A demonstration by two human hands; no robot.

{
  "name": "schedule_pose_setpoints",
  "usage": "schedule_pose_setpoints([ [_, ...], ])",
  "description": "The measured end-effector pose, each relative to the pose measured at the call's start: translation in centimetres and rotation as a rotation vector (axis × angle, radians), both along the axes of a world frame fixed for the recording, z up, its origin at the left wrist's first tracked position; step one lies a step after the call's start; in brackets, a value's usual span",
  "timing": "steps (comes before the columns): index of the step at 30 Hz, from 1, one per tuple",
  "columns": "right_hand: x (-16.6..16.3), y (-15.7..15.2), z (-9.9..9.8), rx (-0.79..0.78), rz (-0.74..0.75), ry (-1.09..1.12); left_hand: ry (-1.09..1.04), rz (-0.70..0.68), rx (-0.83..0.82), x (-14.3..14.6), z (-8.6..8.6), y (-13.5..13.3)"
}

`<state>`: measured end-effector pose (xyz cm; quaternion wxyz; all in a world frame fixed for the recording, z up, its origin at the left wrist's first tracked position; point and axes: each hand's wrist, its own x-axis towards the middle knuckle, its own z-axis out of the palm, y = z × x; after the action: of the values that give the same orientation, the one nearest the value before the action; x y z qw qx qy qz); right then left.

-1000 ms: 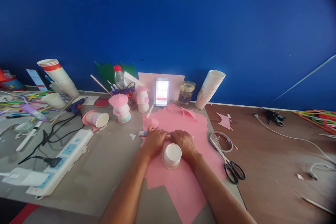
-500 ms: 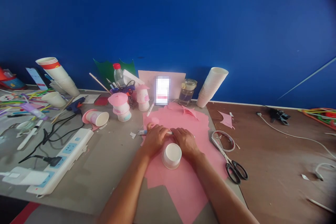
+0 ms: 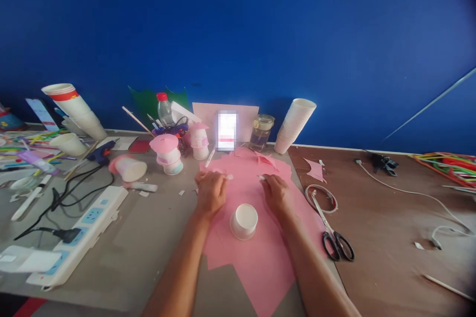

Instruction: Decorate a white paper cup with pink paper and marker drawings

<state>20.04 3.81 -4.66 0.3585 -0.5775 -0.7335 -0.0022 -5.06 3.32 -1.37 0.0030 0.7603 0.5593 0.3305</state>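
My left hand (image 3: 211, 192) is closed over the pink paper (image 3: 256, 257), and a small white tip (image 3: 229, 177) pokes out past its fingers. Across a gap, my right hand (image 3: 277, 193) is closed on another slim white piece (image 3: 262, 177) pointing back at the left. What kind of thing each belongs to is mostly hidden by the fingers. Between my forearms a white paper cup (image 3: 244, 221) stands upside down on the paper. Left of my hands, a blurred white tube (image 3: 143, 186) lies by a blurred, tipped cup with a pink brim (image 3: 134, 168).
Scissors (image 3: 336, 242) and a tape roll (image 3: 322, 198) lie to the right. Cups with pink tops (image 3: 165, 148), a phone (image 3: 227, 131), a jar (image 3: 262, 133) and a cup stack (image 3: 295, 126) stand behind. A power strip (image 3: 84, 233) and a glue gun (image 3: 106, 148) are left.
My hands, together over a slim white thing before, have drawn apart, each with a white end showing. The labelled tube beside my left hand is gone from there; a white tube now lies farther left.
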Motion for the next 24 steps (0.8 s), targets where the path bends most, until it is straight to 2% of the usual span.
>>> schedule_pose_setpoints([
  [1, -0.3, 0.2, 0.0, -0.003, 0.088, 0.006, 0.003, -0.062, 0.0, 0.4, 0.0, -0.1],
  [2, -0.6, 0.4, 0.0, 0.018, 0.107, 0.029, -0.013, -0.083, -0.001, 0.8, -0.1, -0.2],
  [6, -1.5, 0.9, 0.1, 0.093, 0.058, 0.085, -0.126, 0.005, -0.084, 1.4, -0.6, -0.5],
  [10, -1.4, 0.7, 0.4, 0.041, 0.031, 0.204, -0.201, -0.035, -0.188, 1.6, -1.1, -0.4],
  [14, -2.1, 0.0, 1.0, -0.026, 0.018, 0.515, -0.278, -0.033, -0.292, 2.6, -1.2, -0.4],
  [17, -2.8, -0.4, 1.6, -0.057, 0.067, 0.794, -0.302, -0.006, -0.309, 2.9, -1.2, -0.4],
  [24, -3.5, -1.2, 2.1, -0.321, 0.195, 1.214, -0.256, -0.023, -0.297, 2.4, -1.4, -0.2],
])
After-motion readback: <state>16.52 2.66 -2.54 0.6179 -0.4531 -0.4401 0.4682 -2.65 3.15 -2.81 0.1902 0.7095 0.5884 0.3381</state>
